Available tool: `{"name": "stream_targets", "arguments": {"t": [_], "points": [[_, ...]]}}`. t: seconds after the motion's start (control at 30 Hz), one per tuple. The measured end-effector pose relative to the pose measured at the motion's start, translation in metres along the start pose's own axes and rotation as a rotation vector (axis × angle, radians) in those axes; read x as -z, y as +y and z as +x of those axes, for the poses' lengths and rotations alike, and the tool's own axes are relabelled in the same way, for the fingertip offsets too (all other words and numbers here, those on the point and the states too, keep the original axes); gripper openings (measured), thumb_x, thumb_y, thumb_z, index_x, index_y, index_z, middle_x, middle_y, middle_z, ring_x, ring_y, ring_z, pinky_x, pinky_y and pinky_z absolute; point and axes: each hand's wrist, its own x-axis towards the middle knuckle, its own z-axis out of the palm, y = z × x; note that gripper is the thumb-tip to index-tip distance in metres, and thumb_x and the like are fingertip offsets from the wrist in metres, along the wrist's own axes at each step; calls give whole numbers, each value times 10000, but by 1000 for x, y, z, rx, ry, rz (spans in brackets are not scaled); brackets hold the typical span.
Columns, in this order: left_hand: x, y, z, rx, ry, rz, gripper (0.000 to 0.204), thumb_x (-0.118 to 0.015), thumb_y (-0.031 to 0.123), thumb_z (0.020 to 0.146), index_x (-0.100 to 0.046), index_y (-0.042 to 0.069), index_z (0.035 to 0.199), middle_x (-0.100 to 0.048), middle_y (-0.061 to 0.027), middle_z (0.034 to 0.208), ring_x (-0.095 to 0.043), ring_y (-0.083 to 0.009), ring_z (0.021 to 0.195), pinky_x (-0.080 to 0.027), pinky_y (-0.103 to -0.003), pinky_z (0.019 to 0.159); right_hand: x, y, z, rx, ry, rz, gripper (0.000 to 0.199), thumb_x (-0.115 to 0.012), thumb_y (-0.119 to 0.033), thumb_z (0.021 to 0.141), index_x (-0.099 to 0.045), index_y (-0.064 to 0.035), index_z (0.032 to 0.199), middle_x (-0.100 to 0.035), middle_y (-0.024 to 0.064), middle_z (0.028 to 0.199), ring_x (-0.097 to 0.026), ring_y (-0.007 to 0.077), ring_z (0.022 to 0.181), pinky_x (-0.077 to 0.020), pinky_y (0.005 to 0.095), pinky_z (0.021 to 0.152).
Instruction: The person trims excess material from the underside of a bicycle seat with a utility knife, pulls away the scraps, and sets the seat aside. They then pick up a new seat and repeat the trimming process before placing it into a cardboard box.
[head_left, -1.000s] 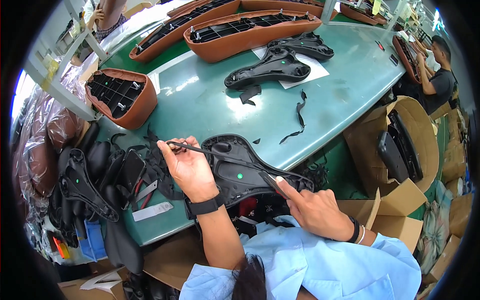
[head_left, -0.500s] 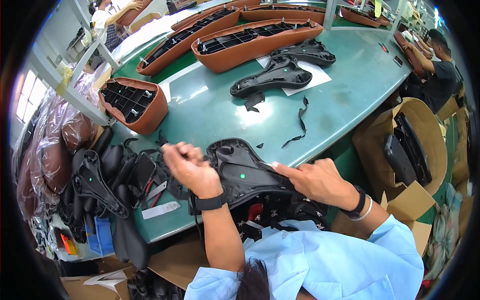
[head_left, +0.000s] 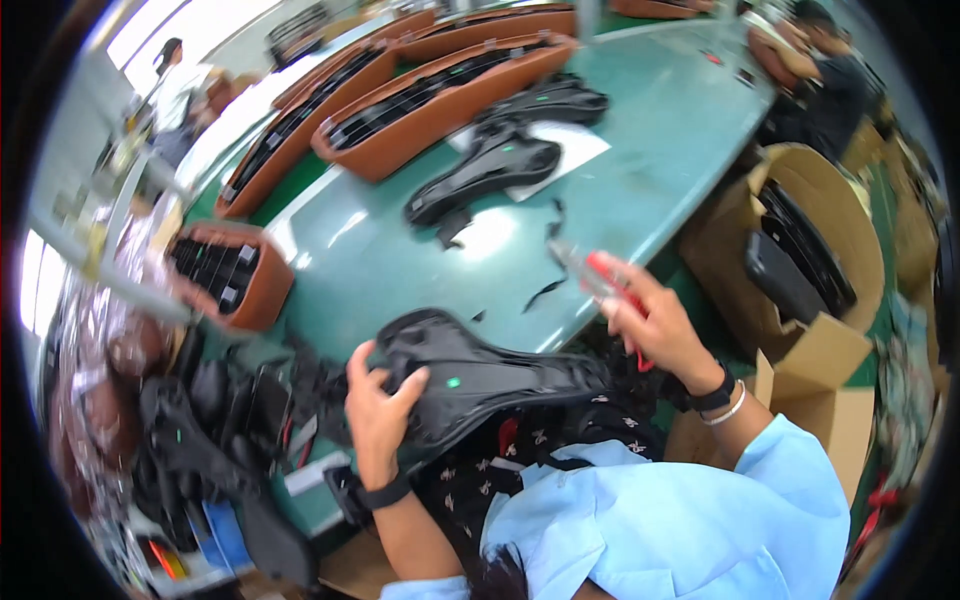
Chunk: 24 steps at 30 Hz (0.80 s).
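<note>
A black bicycle saddle (head_left: 480, 375) lies underside up over the near table edge, its wide end to the left and a small green sticker on it. My left hand (head_left: 380, 405) grips that wide end, thumb on the underside and fingers curled at the rim. Above the table edge, my right hand (head_left: 650, 325) is raised and closed round red-handled pliers (head_left: 618, 285). Their grey head points up and left and is blurred. Under my right wrist the saddle's narrow end is partly hidden.
Brown padded cushions (head_left: 440, 105) with black frames stand at the back. Two more black saddles (head_left: 490, 170) rest on white paper, near black scraps (head_left: 545, 295). Saddles pile up at left (head_left: 190, 420). A cardboard box (head_left: 845, 235) stands right; other people work beyond.
My left hand has come down onto the saddle's wide end. My right hand has risen off the saddle, and the pliers now show in it. The whole view has shifted.
</note>
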Motion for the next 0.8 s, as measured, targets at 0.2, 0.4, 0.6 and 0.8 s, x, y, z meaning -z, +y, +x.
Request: {"name": "stream_targets", "arguments": {"t": [0.2, 0.4, 0.6, 0.8], "points": [[-88, 92, -11, -84, 33, -627, 662, -730, 162, 835, -360, -18, 1354, -583, -57, 889, -542, -116, 775, -455, -236, 701, 26, 72, -27, -179, 502, 422, 475, -533, -118, 936, -431, -79, 1398, -598, 48, 822, -540, 91, 536, -458, 232, 467], [-150, 164, -79, -721, -895, -515, 591, -713, 177, 865, -447, -29, 1352, -645, -121, 1115, -610, -178, 1030, -463, -323, 927, 0, 98, -48, 236, 487, 135, 546, -621, -133, 890, -422, -60, 1393, -595, 78, 1162, -597, 97, 706, -509, 247, 586], [-117, 111, -31, -294, -337, -355, 238, -681, 166, 888, -642, -29, 1019, -682, -112, 897, -646, -159, 840, -507, -296, 791, 20, 67, 5, 112, 434, 23, 375, -729, -227, 807, -580, -21, 1083, -576, 6, 796, -531, 89, 690, -451, 266, 633], [-91, 19, -5, -200, 79, -216, 164, -665, 134, 874, -633, -12, 940, -645, -98, 883, -609, -203, 765, -485, -326, 691, 39, 34, 172, 165, 290, 369, 364, -707, -141, 779, -548, -49, 1094, -575, 8, 858, -516, 93, 713, -426, 249, 600]]}}
